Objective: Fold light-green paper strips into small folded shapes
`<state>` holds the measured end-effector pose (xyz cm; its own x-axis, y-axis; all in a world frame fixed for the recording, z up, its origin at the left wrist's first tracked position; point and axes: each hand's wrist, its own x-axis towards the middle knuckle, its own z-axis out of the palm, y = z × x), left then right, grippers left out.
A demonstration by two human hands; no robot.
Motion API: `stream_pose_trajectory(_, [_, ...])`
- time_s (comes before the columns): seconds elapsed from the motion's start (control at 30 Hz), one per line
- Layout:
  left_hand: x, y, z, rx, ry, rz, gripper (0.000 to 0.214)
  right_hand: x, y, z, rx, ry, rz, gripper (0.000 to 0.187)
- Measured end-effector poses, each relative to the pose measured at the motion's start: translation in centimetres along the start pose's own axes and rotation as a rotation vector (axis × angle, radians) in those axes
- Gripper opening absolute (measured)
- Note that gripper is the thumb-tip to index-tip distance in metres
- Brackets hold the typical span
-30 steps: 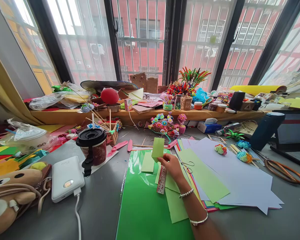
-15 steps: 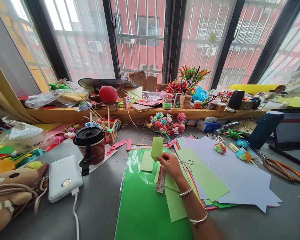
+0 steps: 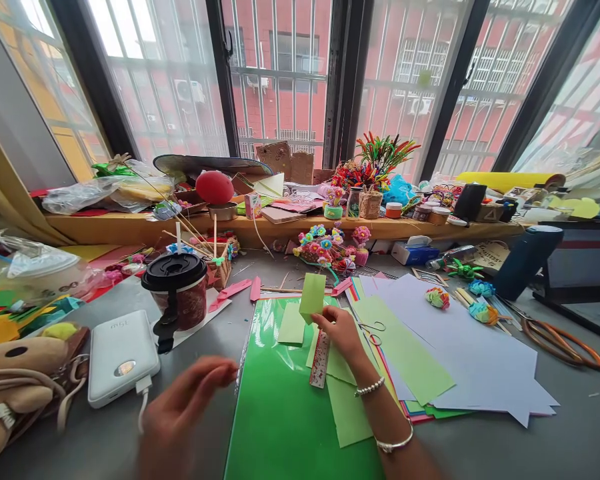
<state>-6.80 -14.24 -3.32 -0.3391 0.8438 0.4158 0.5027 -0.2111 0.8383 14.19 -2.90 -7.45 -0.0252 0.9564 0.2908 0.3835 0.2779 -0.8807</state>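
Observation:
My right hand (image 3: 341,332) pinches a small light green paper piece (image 3: 313,295) and holds it upright above a glossy green sheet (image 3: 285,407). A patterned ruler (image 3: 319,359) lies just under that hand, on light green paper strips (image 3: 347,413). My left hand (image 3: 180,410) is raised over the grey table at the lower left, blurred by motion, its fingertips drawn together near the green sheet's left edge. I see nothing in it. Small scissors (image 3: 375,331) lie right of my right hand.
A lidded coffee cup (image 3: 176,291) and a white power bank (image 3: 121,355) stand to the left, beside a plush bear (image 3: 15,380). White paper sheets (image 3: 470,353) spread on the right, orange-handled scissors (image 3: 563,340) beyond them. The window ledge (image 3: 280,230) is crowded with craft flowers and boxes.
My left hand has come up into view at the lower left. My right hand keeps the green paper piece in the same place. The view shifted slightly.

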Motion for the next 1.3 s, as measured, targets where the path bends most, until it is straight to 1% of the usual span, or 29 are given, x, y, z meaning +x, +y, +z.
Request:
stream_pose_trajectory(0.03, [1.0,0.5,1.3,-0.078,-0.148,-0.042,0.025,0.0,0.0,0.0,0.008,-0.001,-0.004,0.024])
stream_pose_trajectory(0.13, [4.3,1.4,5.4,-0.312,-0.238,-0.078,0.027,0.0,0.0,0.0,0.034,-0.009,-0.013,0.025])
stream_pose_trajectory(0.2, [6.1,1.3,7.7,-0.420,-0.304,-0.108,0.030,0.0,0.0,0.1,0.047,-0.017,-0.020,0.024])
stream_pose_trajectory(0.27, [7.1,0.6,9.4,-0.455,-0.300,-0.130,0.033,0.0,0.0,0.2,0.059,-0.024,-0.027,0.024])
stream_pose_trajectory(0.37, [7.3,-0.6,10.8,-0.555,-0.332,-0.186,0.043,0.0,-0.1,0.2,0.075,-0.026,-0.032,0.024])
stream_pose_trajectory(0.47, [6.6,-1.4,11.5,-0.640,-0.413,-0.249,0.046,-0.2,-0.3,0.2,0.083,-0.029,-0.034,0.024])
stream_pose_trajectory(0.57, [6.0,-1.5,11.6,-0.689,-0.450,-0.260,0.046,-0.2,-0.5,0.1,0.074,-0.028,-0.040,0.025])
stream_pose_trajectory(0.67, [5.8,-1.5,11.4,-0.707,-0.446,-0.292,0.042,-0.2,-0.4,0.2,0.062,-0.032,-0.041,0.025])
stream_pose_trajectory(0.77, [5.9,-1.7,11.2,-0.661,-0.419,-0.317,0.034,-0.2,-0.3,0.3,0.060,-0.030,-0.037,0.025])
stream_pose_trajectory(0.9, [5.8,-1.9,11.2,-0.584,-0.378,-0.282,0.027,-0.2,-0.4,0.3,0.073,-0.025,-0.043,0.025])
stream_pose_trajectory(0.97, [5.7,-2.0,11.4,-0.570,-0.400,-0.265,0.026,-0.2,-0.5,0.3,0.082,-0.028,-0.043,0.025])
stream_pose_trajectory(1.03, [5.6,-1.9,11.5,-0.596,-0.436,-0.265,0.028,-0.3,-0.6,0.3,0.080,-0.031,-0.044,0.025])
stream_pose_trajectory(1.1, [5.5,-1.9,11.7,-0.643,-0.460,-0.276,0.034,-0.3,-0.6,0.3,0.067,-0.032,-0.047,0.025])
stream_pose_trajectory(1.17, [5.4,-1.8,11.7,-0.675,-0.469,-0.284,0.039,-0.3,-0.6,0.3,0.060,-0.041,-0.045,0.026])
stream_pose_trajectory(1.3, [5.5,-1.9,11.5,-0.683,-0.490,-0.280,0.041,-0.3,-0.4,0.4,0.088,-0.062,-0.027,0.026])
